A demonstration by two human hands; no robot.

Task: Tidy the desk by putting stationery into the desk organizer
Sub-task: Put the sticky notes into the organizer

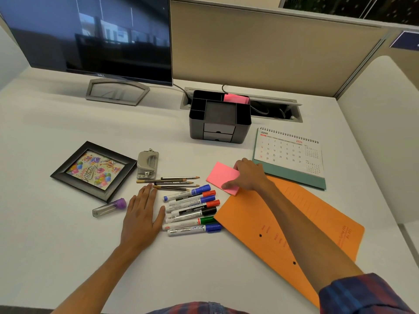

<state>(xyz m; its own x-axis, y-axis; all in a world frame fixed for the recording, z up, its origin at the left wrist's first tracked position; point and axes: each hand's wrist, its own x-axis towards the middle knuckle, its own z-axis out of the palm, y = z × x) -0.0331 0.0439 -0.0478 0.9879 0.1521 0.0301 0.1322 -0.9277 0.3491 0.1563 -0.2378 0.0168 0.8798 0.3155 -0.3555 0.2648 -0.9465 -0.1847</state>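
The right hand lies on a pink sticky-note pad, thumb and fingers closing on its edges, at 6 o'clock from the black desk organizer. The left hand rests flat and open on the desk, holding nothing, with the markers at its 3 o'clock and the pencils at 1 o'clock.

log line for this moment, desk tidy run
right hand: on pink sticky pad, grip forming | left hand: flat on desk | organizer: holds pink notes | markers: loose

Organizer behind markers, frame left, calendar and folder right.
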